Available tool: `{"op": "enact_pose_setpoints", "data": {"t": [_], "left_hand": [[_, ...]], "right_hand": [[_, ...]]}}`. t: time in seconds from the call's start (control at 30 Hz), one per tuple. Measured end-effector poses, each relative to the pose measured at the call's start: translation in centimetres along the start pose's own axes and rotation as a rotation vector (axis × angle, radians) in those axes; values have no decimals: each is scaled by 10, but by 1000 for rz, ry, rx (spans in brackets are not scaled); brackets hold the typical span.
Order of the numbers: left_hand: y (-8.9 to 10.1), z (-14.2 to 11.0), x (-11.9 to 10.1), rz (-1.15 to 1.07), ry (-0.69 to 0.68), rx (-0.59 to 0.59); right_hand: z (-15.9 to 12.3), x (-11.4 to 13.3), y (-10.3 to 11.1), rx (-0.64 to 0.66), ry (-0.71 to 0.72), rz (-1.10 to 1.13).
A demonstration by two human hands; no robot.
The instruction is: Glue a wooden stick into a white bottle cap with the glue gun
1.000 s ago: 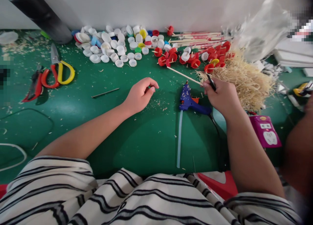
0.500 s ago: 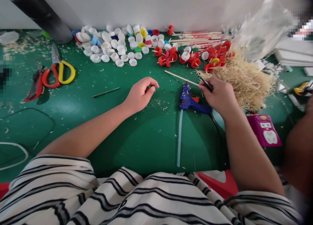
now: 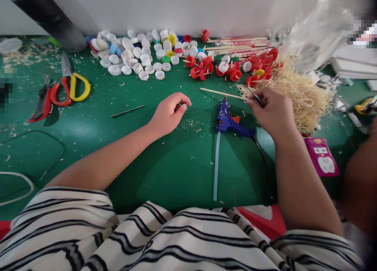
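Note:
My right hand [image 3: 272, 108] is closed in a pinch on a thin pale wooden stick [image 3: 222, 93], which points left above the glue gun's nozzle. A slim dark pointed tool [image 3: 258, 99] is also in these fingers; its exact kind is unclear. The blue hot glue gun [image 3: 225, 119], with an orange trigger and a long clear glue stick [image 3: 216, 165] in its back, lies just left of this hand. Left of the glue gun, my left hand [image 3: 169, 114] rests on the green table [image 3: 171, 169], loosely curled, nothing visible in it. Small shavings are scattered beside its fingertips.
Loose bottle caps [image 3: 144, 58] and red caps on sticks [image 3: 206, 68] line the back. Wood shavings [image 3: 306, 94] are heaped at the right, near a purple power socket [image 3: 322, 157]. Scissors [image 3: 73, 80], red-handled cutters [image 3: 43, 104] and a thin rod [image 3: 127, 111] lie left. Another person's arm [image 3: 359, 176] is at far right.
My right hand has moved right and slightly up. More of the wooden stick shows left of the fingers, and it lies flatter; its left tip shifted only slightly. My left hand stayed put.

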State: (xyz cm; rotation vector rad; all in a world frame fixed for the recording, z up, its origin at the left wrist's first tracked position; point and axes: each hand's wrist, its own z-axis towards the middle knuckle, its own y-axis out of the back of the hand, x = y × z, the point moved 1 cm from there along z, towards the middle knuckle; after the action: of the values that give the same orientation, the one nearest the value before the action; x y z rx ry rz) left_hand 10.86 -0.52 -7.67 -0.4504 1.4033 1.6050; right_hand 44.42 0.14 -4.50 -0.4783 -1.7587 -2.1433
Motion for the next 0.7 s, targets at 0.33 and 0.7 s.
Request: {"op": "enact_pose_setpoints", "data": {"t": [0.33,0.7], "left_hand": [[0,1,0,3,-11,0],[-1,0,2,-17,-24,-8]], "right_hand": [[-2,-2,23,-182,-66,81],[-3,-12,39,-344,-38,-20]]}}
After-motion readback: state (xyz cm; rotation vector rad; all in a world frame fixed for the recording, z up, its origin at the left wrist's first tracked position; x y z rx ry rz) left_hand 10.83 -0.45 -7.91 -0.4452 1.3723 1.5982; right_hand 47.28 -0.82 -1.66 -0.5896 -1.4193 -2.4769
